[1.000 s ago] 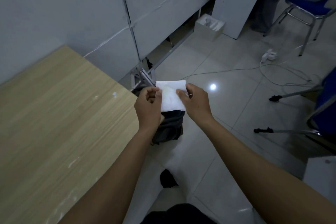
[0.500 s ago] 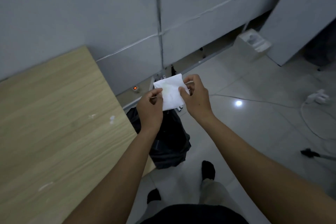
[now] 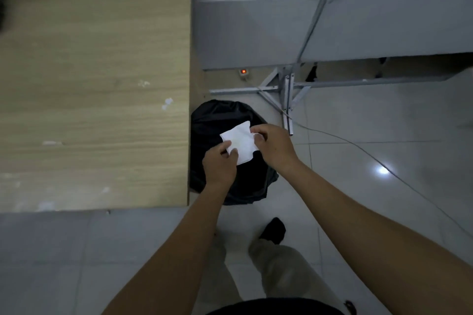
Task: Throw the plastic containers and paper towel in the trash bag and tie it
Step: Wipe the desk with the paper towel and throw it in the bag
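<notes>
Both hands pinch one white paper towel [image 3: 240, 141] directly above the black trash bag [image 3: 217, 120] on the floor beside the worktop [image 3: 94, 84]: left hand [image 3: 220, 165] grip closed on its near corner, right hand [image 3: 272, 147] grip closed on its right edge.

This looks like an office or plain workroom. A pale wood-laminate surface [image 3: 94, 84] stands against grey partition panels [image 3: 256, 33] held up on a metal frame [image 3: 286, 87] with splayed feet. The floor [image 3: 384, 135] is glossy light tile that mirrors a ceiling light. A thin cable [image 3: 358, 146] trails across it, and a small device with a lit orange lamp [image 3: 243, 71] sits at the foot of the partition. A black trash bag [image 3: 217, 120] stands just beside the surface.
</notes>
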